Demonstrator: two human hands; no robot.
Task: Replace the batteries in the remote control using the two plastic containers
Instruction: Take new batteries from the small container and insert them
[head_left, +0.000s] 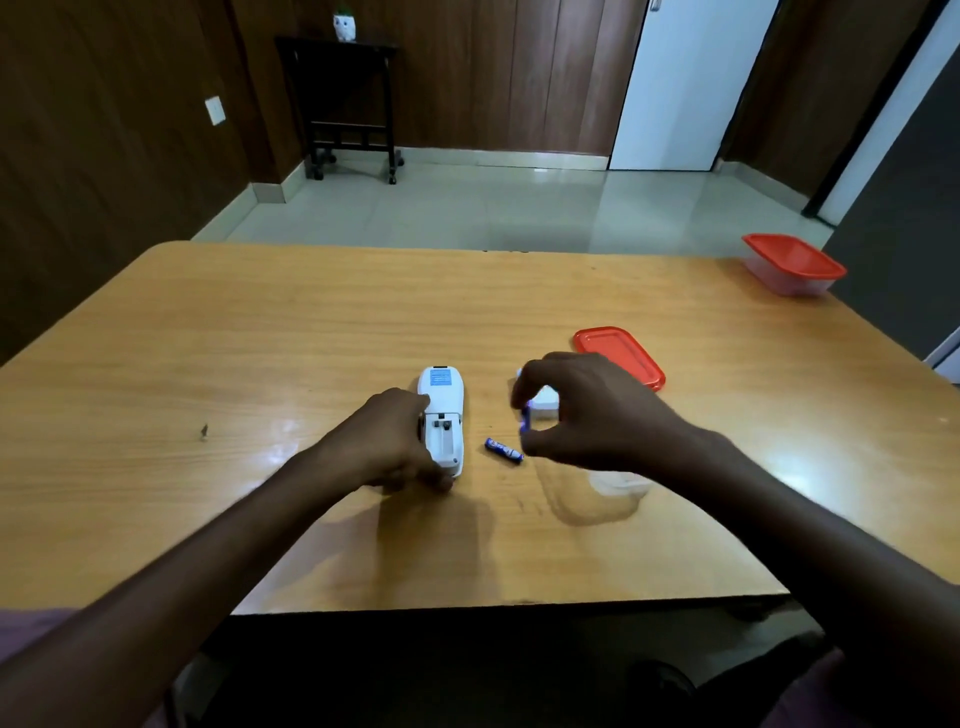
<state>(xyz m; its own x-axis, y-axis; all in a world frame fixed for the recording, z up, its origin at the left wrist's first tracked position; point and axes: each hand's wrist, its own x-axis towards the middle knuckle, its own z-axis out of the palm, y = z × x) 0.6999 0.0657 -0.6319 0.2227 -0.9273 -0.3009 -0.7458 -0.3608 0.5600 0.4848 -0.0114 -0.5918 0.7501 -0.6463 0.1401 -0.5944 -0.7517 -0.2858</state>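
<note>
A white remote control (442, 415) lies face down in the middle of the wooden table, its battery bay open and looking empty. My left hand (389, 441) grips its left side and near end. My right hand (587, 410) hovers just right of it, pinching a blue battery (525, 419) between thumb and forefinger. Another blue battery (503, 450) lies on the table between the hands. A white piece, probably the battery cover (545, 402), sits behind my right fingers. A clear open container (597, 493) stands under my right wrist, largely hidden. Its red lid (623, 353) lies beyond.
A second clear container with a red lid on (792, 265) stands at the table's far right corner. The table's near edge (493, 605) runs just below my forearms. A dark side table (343, 104) stands by the far wall.
</note>
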